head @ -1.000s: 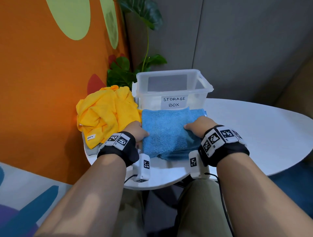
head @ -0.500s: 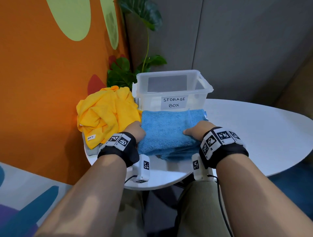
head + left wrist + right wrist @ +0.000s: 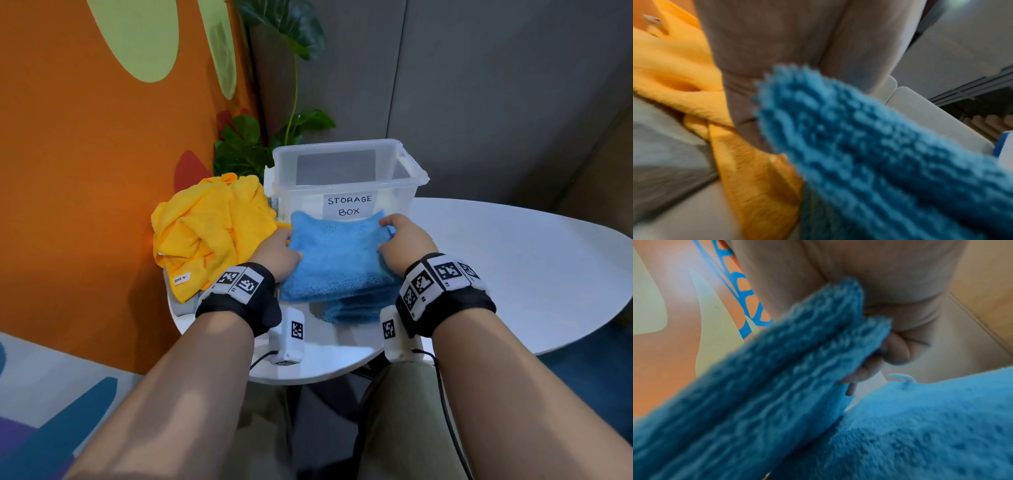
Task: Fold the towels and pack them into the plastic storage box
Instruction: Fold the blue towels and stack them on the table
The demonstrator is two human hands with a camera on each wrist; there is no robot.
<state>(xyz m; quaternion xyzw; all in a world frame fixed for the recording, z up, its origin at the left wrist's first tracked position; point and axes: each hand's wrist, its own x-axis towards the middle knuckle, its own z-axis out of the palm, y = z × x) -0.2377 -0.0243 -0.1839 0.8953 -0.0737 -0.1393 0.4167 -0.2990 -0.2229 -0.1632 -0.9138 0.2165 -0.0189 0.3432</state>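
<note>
1. White round table (image 3: 496,274) takes up most of the scene, pushed up against an orange wall (image 3: 68,205) with green blobs on it.
2. Clear plastic box (image 3: 346,171) sits at the back of the table, paper label on the front saying STORAGE BOX. Looks like nothing's in it yet.
3. Yellow towel (image 3: 212,233) is a crumpled heap left of the box, touching the wall side, with a bit of grey cloth (image 3: 183,306) poking out under it.
4. Blue towel (image 3: 339,260) is folded and held up just in front of the box, over more blue layers lying on the table.
5. Left hand (image 3: 277,253) has its grip pinching the towel's left edge, thumb on top. Left wrist view is blurry but shows blue pile against the palm.
6. Right hand (image 3: 404,243) grips the right edge; the right wrist view shows fingers (image 3: 898,350) curled under the folded layers.
7. Leafy plant (image 3: 253,144) stands behind the box in the corner.
</note>
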